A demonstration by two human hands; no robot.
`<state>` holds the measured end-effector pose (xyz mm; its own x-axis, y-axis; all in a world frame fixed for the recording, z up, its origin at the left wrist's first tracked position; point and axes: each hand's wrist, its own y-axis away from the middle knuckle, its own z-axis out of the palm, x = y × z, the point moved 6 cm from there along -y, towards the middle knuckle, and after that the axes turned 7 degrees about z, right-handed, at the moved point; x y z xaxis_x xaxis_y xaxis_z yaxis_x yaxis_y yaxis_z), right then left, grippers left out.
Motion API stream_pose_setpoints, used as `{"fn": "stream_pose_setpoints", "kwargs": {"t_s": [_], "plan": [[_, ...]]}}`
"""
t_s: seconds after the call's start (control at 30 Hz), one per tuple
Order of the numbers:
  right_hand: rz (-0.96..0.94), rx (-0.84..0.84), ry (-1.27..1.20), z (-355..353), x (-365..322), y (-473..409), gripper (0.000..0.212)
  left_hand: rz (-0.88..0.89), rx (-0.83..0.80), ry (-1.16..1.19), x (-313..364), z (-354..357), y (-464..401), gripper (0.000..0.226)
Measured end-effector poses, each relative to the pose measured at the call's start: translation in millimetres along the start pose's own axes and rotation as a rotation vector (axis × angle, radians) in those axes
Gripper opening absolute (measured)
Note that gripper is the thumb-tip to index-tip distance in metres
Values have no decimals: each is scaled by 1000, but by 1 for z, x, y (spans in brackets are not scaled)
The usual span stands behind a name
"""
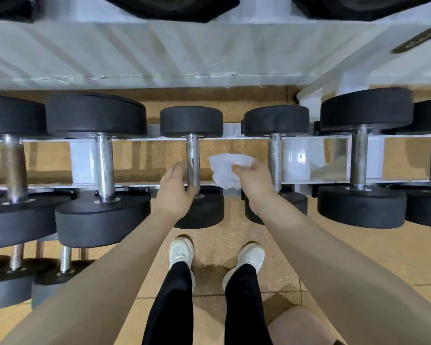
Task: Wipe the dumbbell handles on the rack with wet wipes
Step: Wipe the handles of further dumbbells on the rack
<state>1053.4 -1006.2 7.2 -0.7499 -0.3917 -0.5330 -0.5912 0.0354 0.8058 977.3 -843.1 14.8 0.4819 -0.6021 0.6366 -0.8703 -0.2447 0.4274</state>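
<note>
Standing before a white rack, its upper shelf spanning the far side and its two rails running left to right below. Looking down on a row of black dumbbells lying across those rails, steel handles pointing near to far, larger ones toward the left and right ends, smaller ones in the middle. More dumbbells sitting on a lower tier at near left. Tan floor showing beneath and between the rails. Reaching both bare forearms forward over black trousers and white shoes. Curling the left hand around the near end of the middle dumbbell's handle, thumb on its right side, fingers hidden behind the bar. Pinching a crumpled white wipe in the right hand, fingers bunched on it, just right of that handle and left of the next handle, touching neither.
</note>
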Motion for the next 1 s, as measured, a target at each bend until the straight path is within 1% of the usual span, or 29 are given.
{"fn": "stream_pose_setpoints", "kwargs": {"t_s": [0.1,0.2,0.27,0.37,0.43,0.5,0.53,0.57,0.6,0.7,0.77,0.8,0.87,0.93,1.0], "plan": [[0,43,15,42,-1,-13,48,-66,-55,41,-26,4,-3,66],[-70,93,57,72,-8,-25,37,-70,-124,105,-45,13,-9,70],[-115,33,63,87,-15,-27,30,-60,-149,140,-49,16,-11,69],[-150,-131,80,109,-18,-28,24,-4,-182,178,-49,19,-12,66],[-105,-195,32,114,-12,-25,31,5,-203,211,-51,21,-9,60],[-66,-156,-34,107,-1,-28,36,10,-204,209,-52,21,-5,52],[-103,-88,-10,103,2,-30,30,14,-204,201,-53,20,-4,48],[-147,-20,13,99,3,-32,19,17,-207,197,-55,19,-3,47],[-175,30,37,97,1,-35,12,9,-217,202,-59,18,-3,49],[-185,60,153,105,-12,-45,33,-44,-263,194,-71,17,-4,74],[-203,76,299,116,-22,-54,34,-57,-276,172,-78,19,-4,84],[-220,87,320,120,-25,-60,32,-51,-277,175,-80,20,-4,85],[-216,74,253,123,-24,-67,29,-52,-278,197,-82,23,-3,88],[-193,50,190,123,-14,-69,32,-40,-282,203,-84,25,-3,92],[-172,12,169,121,-2,-68,35,-18,-283,198,-85,26,-3,87]]}}
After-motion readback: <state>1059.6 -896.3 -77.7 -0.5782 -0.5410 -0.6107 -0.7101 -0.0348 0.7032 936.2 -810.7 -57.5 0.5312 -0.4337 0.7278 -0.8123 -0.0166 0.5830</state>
